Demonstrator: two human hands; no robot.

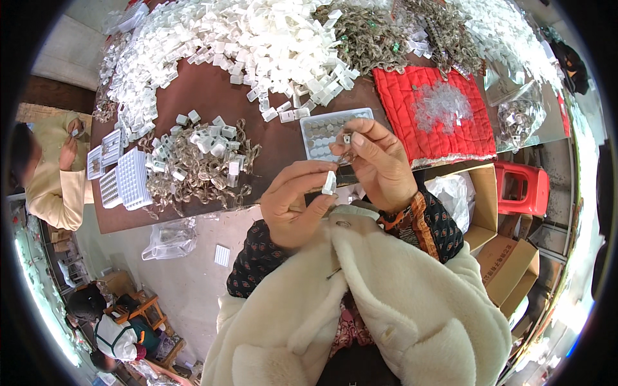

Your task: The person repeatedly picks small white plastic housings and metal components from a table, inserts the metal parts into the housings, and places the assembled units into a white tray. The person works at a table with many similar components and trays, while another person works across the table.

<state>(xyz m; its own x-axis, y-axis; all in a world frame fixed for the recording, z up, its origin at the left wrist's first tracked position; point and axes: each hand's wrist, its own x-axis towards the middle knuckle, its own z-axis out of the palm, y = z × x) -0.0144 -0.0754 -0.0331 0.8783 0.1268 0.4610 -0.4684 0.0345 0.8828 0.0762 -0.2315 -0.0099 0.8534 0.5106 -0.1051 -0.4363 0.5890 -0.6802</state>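
My left hand is closed, pinching a small white plastic casing between thumb and fingers. Close beside it, my right hand is raised, thumb and forefinger pressed on a small light-coloured part with what looks like thin wire below it. Both hands are over the table's front edge, in front of my chest. Just behind them lies a white tray holding rows of small round pieces, partly hidden by my right fingers. Left of my hands is a heap of white casings with brownish wires.
A large mound of white casings spreads along the back, beside bundled wires. Clear plastic pieces lie on a red quilted cloth. White trays, a red stool, cardboard boxes and other people surround me.
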